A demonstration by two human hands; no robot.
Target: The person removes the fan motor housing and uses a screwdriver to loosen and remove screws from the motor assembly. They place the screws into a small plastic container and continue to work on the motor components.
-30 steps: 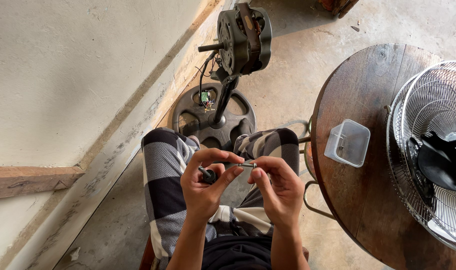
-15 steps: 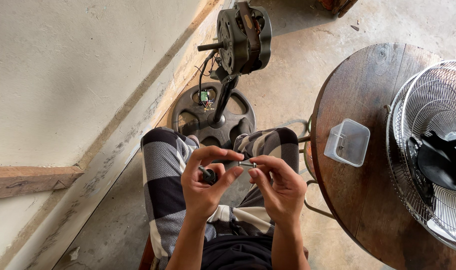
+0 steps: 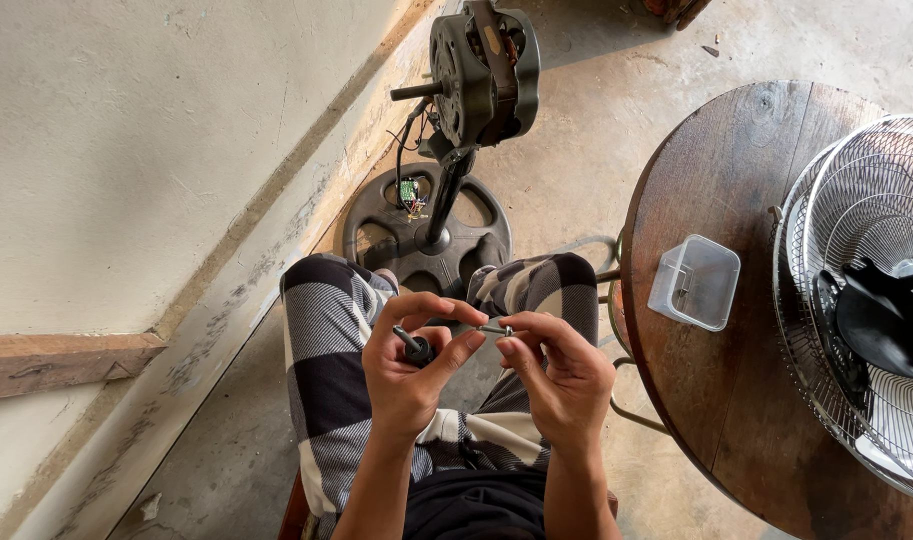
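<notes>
A small metal screw [image 3: 496,328] is being pinched between the fingertips of both hands above the lap; the left hand [image 3: 411,365] is also being closed around a dark-handled screwdriver [image 3: 414,346], while the right hand [image 3: 561,375] is being closed on the screw's end. If either pinch is loosened, the screw could be dropped and lost on the floor [image 3: 576,190]. Further off, the stripped fan motor [image 3: 483,65] is being carried on its stand, and a clear plastic box [image 3: 694,283] is being kept on the round counter [image 3: 716,180] beside a fan grille [image 3: 856,240]
</notes>
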